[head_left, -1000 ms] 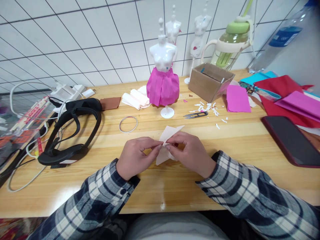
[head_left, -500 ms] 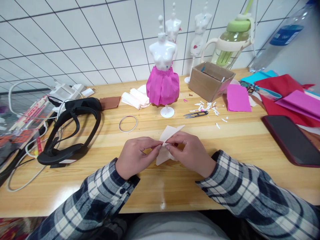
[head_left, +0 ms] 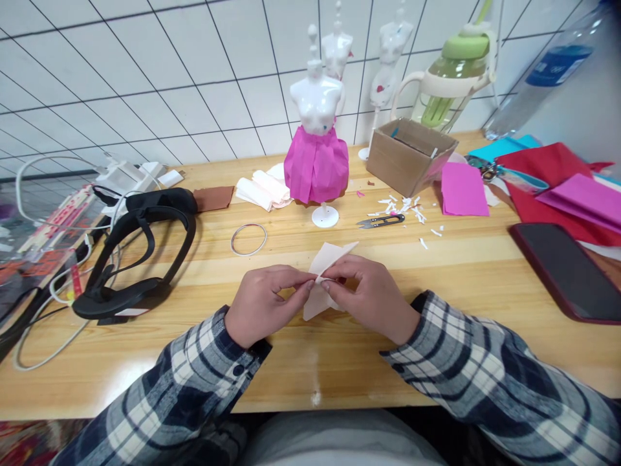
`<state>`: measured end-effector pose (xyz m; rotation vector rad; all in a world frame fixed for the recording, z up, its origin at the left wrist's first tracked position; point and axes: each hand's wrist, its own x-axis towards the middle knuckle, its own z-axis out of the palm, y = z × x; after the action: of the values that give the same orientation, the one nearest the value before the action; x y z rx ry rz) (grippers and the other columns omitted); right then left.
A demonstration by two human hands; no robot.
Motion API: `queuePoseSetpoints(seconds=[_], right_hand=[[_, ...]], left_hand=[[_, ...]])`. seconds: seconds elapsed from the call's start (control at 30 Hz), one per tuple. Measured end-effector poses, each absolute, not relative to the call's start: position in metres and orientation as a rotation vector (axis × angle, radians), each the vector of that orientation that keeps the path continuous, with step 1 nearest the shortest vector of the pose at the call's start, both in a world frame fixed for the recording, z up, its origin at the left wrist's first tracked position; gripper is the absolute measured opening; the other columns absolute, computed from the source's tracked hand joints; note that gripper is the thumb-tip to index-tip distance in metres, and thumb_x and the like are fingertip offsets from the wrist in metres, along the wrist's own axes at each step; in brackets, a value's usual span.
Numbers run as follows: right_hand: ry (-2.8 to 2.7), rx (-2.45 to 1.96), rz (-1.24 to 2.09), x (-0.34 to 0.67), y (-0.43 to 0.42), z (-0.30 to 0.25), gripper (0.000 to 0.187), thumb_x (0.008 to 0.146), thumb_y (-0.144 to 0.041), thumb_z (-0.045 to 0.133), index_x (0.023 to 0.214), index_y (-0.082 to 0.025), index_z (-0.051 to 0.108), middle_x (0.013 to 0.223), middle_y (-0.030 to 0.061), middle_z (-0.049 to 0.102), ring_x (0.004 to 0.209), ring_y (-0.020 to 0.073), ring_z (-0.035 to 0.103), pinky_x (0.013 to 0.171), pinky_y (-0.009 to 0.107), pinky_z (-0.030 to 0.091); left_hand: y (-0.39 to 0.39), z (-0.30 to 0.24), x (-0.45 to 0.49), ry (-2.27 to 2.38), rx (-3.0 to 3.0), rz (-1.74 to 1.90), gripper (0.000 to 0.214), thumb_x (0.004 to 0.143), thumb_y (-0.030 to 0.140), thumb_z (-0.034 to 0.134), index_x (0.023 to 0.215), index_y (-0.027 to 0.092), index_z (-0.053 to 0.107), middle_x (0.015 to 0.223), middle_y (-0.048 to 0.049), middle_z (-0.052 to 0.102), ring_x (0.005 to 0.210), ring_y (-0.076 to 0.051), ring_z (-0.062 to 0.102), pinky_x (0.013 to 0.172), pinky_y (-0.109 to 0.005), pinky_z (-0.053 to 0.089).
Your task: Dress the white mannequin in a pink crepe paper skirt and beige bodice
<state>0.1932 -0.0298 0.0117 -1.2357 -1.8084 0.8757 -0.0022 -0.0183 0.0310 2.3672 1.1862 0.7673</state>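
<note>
Both hands pinch a small pale pink piece of paper or thin fabric [head_left: 320,304] at its gathered middle, above the wooden table. My left hand [head_left: 266,303] grips it between thumb and forefinger from the left. From the right, my right hand [head_left: 371,294] holds it the same way, its fingertips almost meeting the left ones. The sheet fans out above and below the pinch. Beyond the hands stands a small white mannequin [head_left: 317,97] wearing a bright pink skirt [head_left: 316,165]. Thread snips [head_left: 382,221] lie on the table past my right hand.
White scraps [head_left: 402,207] lie near a cardboard box [head_left: 405,158]. A thin ring [head_left: 249,240] and a black headset strap [head_left: 140,259] are at left. At right are a phone [head_left: 567,272], red cloth [head_left: 543,194] and a pink sheet [head_left: 464,189]. A green-lidded jug [head_left: 451,84] stands behind.
Almost nothing differs. The view has shifted very slightly, while both hands keep their pinch on the pale pink piece in the same place.
</note>
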Motion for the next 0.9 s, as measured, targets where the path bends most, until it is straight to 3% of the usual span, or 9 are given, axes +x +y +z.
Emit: queuePoseSetpoints(seconds=[0.9], right_hand=[[-1.833,-1.21,0.854,0.1931,-0.0302,0.0107,0.01,0.081,-0.018,0.066,0.084,-0.022,0.075,0.085,0.001,0.074,0.08,0.0151,0.066,0.075,0.027,0.05]], left_hand=[[-0.0176,0.0286,-0.0014,1.241,2.37,0.785,0.015,0.081,0.02,0.061,0.082,0.019,0.076,0.074,-0.001,0.075,0.063,-0.012,0.068,0.06,-0.019,0.05]])
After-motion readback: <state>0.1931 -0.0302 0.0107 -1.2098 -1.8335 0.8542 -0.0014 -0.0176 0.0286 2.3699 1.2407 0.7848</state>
